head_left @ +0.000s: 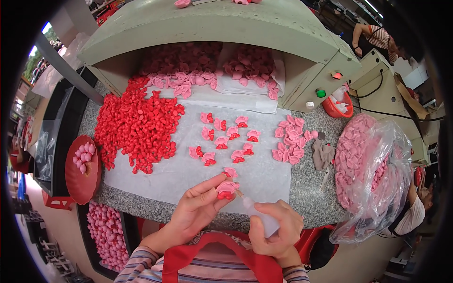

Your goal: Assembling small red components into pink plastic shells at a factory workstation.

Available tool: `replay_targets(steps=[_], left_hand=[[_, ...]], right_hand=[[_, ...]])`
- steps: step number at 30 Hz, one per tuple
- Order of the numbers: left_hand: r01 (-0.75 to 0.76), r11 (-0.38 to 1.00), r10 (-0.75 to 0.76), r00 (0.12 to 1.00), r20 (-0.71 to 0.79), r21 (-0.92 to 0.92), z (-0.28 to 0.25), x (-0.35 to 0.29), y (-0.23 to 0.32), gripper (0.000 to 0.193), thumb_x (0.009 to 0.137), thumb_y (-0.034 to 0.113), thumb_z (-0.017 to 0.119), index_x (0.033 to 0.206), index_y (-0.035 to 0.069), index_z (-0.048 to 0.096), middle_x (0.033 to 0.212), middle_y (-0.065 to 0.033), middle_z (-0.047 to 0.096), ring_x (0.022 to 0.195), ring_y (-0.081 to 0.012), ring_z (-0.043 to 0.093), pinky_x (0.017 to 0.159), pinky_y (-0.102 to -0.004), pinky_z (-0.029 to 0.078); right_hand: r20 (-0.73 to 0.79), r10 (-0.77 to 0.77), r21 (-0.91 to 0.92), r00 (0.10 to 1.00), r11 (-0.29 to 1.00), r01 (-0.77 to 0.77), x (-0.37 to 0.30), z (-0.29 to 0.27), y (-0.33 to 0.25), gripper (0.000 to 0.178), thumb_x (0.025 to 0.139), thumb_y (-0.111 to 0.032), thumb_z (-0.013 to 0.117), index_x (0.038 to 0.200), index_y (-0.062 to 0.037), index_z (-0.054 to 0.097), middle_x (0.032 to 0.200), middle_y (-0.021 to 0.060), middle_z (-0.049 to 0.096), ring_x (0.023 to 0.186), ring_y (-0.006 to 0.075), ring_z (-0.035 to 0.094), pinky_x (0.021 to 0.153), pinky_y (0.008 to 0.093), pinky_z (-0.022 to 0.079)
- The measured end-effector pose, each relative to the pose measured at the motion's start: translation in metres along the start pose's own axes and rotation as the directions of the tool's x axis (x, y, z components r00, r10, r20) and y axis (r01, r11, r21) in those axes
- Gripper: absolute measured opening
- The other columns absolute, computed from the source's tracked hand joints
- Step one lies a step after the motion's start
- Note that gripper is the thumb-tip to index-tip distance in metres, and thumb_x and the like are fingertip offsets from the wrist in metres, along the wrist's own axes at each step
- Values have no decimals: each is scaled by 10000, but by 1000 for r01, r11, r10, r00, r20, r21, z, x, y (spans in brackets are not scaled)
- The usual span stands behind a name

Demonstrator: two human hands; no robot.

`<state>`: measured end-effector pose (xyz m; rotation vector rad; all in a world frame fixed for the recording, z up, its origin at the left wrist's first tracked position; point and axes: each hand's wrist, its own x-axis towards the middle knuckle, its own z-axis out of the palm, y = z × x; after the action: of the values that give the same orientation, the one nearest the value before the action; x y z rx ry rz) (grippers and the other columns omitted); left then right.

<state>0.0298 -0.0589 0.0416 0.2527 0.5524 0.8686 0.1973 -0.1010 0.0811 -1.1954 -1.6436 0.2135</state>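
Note:
Between its thumb and fingertips, my left hand (194,206) pinches a small pink-and-red moulded piece (228,188), pink on top with red lobes below. My right hand (281,228) is wrapped round a whitish squeeze bottle (265,220). The bottle's thin nozzle (240,193) points up and left, at the held piece's right side; whether it touches cannot be made out. Just beyond my left fingertips lies another such piece (230,172). Farther up the white sheet (255,181), several more pink-and-red pieces (221,142) lie in loose rows.
A red heap (139,125) lies left, loose pink pieces (291,139) right. Behind stands a pale green box-like machine (212,30) with pink parts in its opening. A red dish (75,181) sits left, a clear bag (382,174) of pink parts right. Other people (377,40) are at right.

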Motion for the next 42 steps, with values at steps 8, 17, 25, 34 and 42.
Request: replay_targets(steps=[8,17,25,34,42], left_hand=[[1,999,0,1000,18,-47,-1,2,-1,363,846,87,532,1199,24,474,1211,-142,489,1139,-279,464,991,-389,372],[5,996,-2,999,34,-86,0,2,-1,414,865,94,510,1249,-17,399,1213,-141,485,1131,-230,472,1010,-390,346],[1,995,2,999,36,-96,2,2,0,438,865,106,513,1260,-24,376,1227,-145,469,1138,-237,464,1010,-389,345],[-11,995,16,999,44,-100,0,2,1,441,867,108,510,1262,-29,371,1223,-152,470,1136,-238,465,1009,-389,345],[-21,994,25,999,45,-103,-1,2,0,436,864,106,515,1255,-30,380,1221,-152,472,1132,-239,468,1008,-386,347]], right_hand=[[7,34,-19,999,999,-34,-1,-4,0,282,578,22,647,849,-4,572,628,65,579,405,159,461,374,251,353],[-11,22,-35,1000,999,-22,-2,-5,4,273,594,14,641,857,-3,567,683,66,603,418,157,478,384,252,376],[-12,18,-27,1000,999,-19,-4,-5,4,281,600,5,640,869,-3,561,737,85,624,419,159,481,384,248,377],[-3,10,-39,1000,999,-10,-3,-4,3,287,598,4,642,873,-5,560,723,83,619,413,159,474,381,243,370],[11,6,-39,1000,999,-5,-4,-4,1,285,596,8,642,869,-6,560,716,73,612,411,155,462,377,242,358]])
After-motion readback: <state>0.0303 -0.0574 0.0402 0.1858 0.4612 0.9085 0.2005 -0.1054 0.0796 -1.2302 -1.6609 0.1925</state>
